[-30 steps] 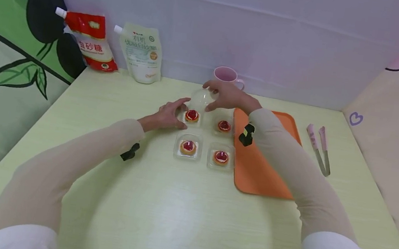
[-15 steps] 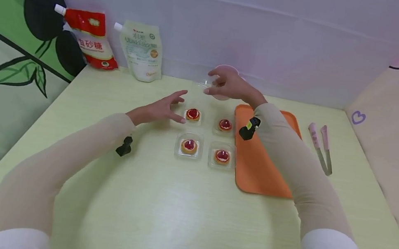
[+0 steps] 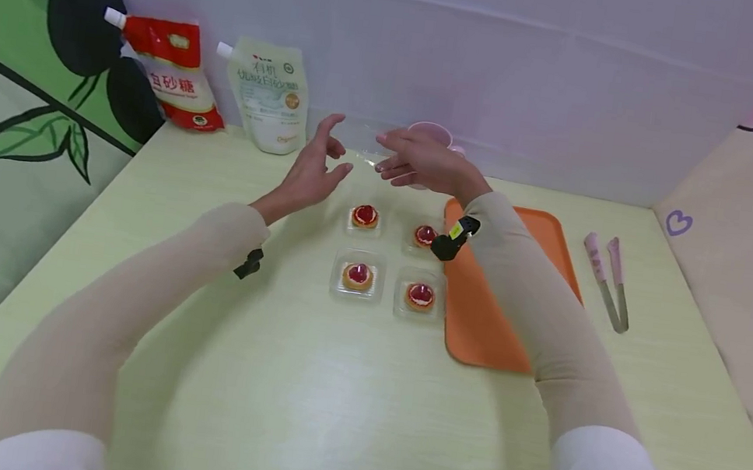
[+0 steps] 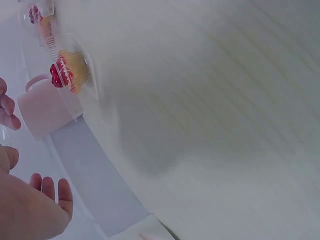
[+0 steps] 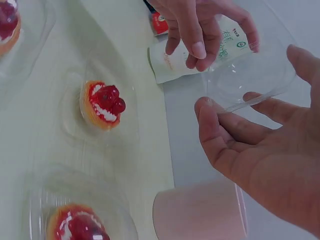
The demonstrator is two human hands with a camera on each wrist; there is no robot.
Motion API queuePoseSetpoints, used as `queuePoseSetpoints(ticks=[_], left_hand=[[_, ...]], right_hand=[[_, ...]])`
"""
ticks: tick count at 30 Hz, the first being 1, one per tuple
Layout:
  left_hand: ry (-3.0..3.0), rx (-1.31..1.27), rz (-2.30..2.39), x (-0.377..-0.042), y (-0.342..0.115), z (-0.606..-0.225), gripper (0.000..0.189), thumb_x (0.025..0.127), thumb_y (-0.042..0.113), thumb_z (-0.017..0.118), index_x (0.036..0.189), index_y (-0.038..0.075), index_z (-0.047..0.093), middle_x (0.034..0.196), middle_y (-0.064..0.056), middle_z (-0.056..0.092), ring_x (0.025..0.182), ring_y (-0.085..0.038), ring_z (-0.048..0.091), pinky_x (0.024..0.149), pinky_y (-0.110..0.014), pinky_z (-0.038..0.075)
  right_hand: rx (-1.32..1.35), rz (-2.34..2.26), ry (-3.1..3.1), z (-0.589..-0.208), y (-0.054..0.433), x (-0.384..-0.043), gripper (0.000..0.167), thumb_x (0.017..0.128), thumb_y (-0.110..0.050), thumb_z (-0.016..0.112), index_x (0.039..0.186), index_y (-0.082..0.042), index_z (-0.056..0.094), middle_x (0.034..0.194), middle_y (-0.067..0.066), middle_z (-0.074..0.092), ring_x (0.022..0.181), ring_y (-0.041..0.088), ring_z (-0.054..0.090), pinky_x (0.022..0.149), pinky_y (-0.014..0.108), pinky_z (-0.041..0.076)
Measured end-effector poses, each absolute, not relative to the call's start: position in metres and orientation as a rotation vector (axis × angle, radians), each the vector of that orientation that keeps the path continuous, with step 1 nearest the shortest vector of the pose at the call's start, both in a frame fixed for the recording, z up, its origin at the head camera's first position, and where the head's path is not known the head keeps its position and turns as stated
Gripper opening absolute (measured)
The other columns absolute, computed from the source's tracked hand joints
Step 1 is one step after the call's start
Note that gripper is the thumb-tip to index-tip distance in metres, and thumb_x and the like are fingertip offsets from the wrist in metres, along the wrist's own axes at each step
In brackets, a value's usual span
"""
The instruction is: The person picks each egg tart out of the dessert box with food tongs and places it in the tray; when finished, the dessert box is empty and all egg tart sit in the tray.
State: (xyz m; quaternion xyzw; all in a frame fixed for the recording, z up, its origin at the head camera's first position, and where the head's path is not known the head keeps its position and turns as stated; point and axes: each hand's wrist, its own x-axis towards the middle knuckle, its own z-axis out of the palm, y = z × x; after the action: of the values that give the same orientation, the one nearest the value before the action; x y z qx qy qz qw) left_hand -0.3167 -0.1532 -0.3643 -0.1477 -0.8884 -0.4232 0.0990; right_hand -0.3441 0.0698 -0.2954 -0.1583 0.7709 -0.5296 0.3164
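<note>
In the head view my right hand [image 3: 428, 161] holds a clear plastic lid [image 5: 250, 80] above the back of the table. The right wrist view shows its thumb and fingers pinching the lid's edges. My left hand [image 3: 310, 170] is raised on the lid's left side, fingers loosely spread, one fingertip overlapping the lid's edge in the right wrist view. Below the hands, several small red-topped fruit tarts sit in clear plastic containers. The far left tart [image 3: 365, 216] is in an uncovered base [image 5: 130, 120], and the near left tart [image 3: 359, 276] lies in front of it.
A pink mug [image 3: 431, 132] stands behind the right hand. Two sugar pouches, one red and white [image 3: 173, 77] and one pale green [image 3: 267, 100], lean at the back left. An orange tray [image 3: 489, 319] lies under the right forearm, with pink-handled tongs [image 3: 610, 283] beyond it.
The lid has been lifted back and up from near the far left tart by the right hand. My left hand has left that tart's container and risen toward the lid.
</note>
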Motion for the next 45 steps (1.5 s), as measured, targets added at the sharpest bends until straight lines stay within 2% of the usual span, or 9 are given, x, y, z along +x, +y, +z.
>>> queuePoseSetpoints(ticks=[7,11,18,23,26,30,37,41,45], left_hand=[[-2.576,-0.488,-1.203,-0.316,-0.148,-0.359,0.058,0.101,0.008,0.053,0.154,0.019,0.031,0.101,-0.02,0.068,0.094,-0.031,0.066,0.081,-0.043,0.052],[-2.577,-0.478,-1.201,-0.316,-0.15,-0.356,0.058,0.102,0.009,0.051,0.155,0.02,0.031,0.098,-0.019,0.069,0.089,-0.031,0.066,0.08,-0.041,0.052],[-2.594,-0.483,-1.207,-0.318,-0.156,-0.356,0.062,0.101,0.009,0.053,0.157,0.022,0.029,0.096,-0.02,0.068,0.088,-0.031,0.066,0.086,-0.043,0.053],[-2.596,-0.466,-1.291,-0.321,-0.159,-0.359,0.062,0.1,0.007,0.053,0.157,0.019,0.03,0.096,-0.023,0.067,0.089,-0.033,0.067,0.088,-0.042,0.054],[-2.591,-0.437,-1.358,-0.322,-0.161,-0.36,0.062,0.101,0.007,0.052,0.158,0.018,0.03,0.095,-0.024,0.067,0.088,-0.034,0.066,0.083,-0.036,0.052],[-2.595,-0.401,-1.397,-0.323,-0.165,-0.359,0.063,0.101,0.008,0.051,0.158,0.019,0.029,0.09,-0.024,0.067,0.085,-0.033,0.065,0.075,-0.029,0.046],[-2.69,-0.349,-1.468,-0.332,-0.178,-0.364,0.065,0.101,0.01,0.054,0.159,0.023,0.028,0.089,-0.021,0.07,0.076,-0.015,0.065,0.071,-0.023,0.048],[-2.757,-0.292,-1.556,-0.335,-0.183,-0.366,0.067,0.101,0.013,0.055,0.16,0.022,0.024,0.095,-0.02,0.071,0.083,-0.02,0.068,0.071,-0.024,0.05],[-2.81,-0.224,-1.598,-0.339,-0.183,-0.368,0.068,0.1,0.015,0.057,0.159,0.019,0.024,0.095,-0.014,0.07,0.086,-0.022,0.068,0.071,-0.024,0.051]], right_hand=[[-0.284,-1.557,1.863,-0.297,0.065,-0.348,0.055,0.106,-0.049,0.034,0.153,-0.019,0.037,0.126,0.022,0.062,0.104,0.025,0.063,0.111,0.042,0.041],[-0.268,-1.562,1.833,-0.299,0.064,-0.352,0.056,0.106,-0.05,0.03,0.153,-0.019,0.037,0.125,0.021,0.062,0.102,0.025,0.064,0.101,0.037,0.047],[-0.235,-1.525,1.841,-0.302,0.057,-0.358,0.06,0.106,-0.053,0.029,0.153,-0.018,0.037,0.13,0.024,0.058,0.102,0.028,0.066,0.088,0.031,0.052],[-0.21,-1.558,1.863,-0.308,0.049,-0.362,0.061,0.105,-0.054,0.029,0.158,-0.024,0.026,0.126,0.023,0.059,0.092,0.026,0.068,0.086,0.032,0.052],[-0.183,-1.576,1.89,-0.311,0.043,-0.363,0.061,0.105,-0.053,0.031,0.16,-0.029,0.019,0.13,0.023,0.057,0.088,0.025,0.069,0.088,0.033,0.053],[-0.176,-1.593,1.909,-0.314,0.037,-0.363,0.061,0.106,-0.05,0.033,0.16,-0.026,0.016,0.133,0.024,0.056,0.085,0.024,0.069,0.095,0.036,0.053],[-0.226,-1.646,1.907,-0.321,0.031,-0.365,0.057,0.109,-0.026,0.034,0.16,-0.039,0.01,0.114,0.022,0.055,0.084,0.025,0.065,0.107,0.047,0.046],[-0.303,-1.608,1.988,-0.329,0.029,-0.367,0.057,0.108,-0.015,0.038,0.16,-0.027,0.021,0.107,0.024,0.057,0.081,0.026,0.065,0.104,0.049,0.048],[-0.344,-1.501,2.15,-0.332,0.028,-0.369,0.051,0.107,-0.014,0.039,0.157,-0.012,0.03,0.103,0.024,0.058,0.077,0.024,0.064,0.1,0.048,0.051]])
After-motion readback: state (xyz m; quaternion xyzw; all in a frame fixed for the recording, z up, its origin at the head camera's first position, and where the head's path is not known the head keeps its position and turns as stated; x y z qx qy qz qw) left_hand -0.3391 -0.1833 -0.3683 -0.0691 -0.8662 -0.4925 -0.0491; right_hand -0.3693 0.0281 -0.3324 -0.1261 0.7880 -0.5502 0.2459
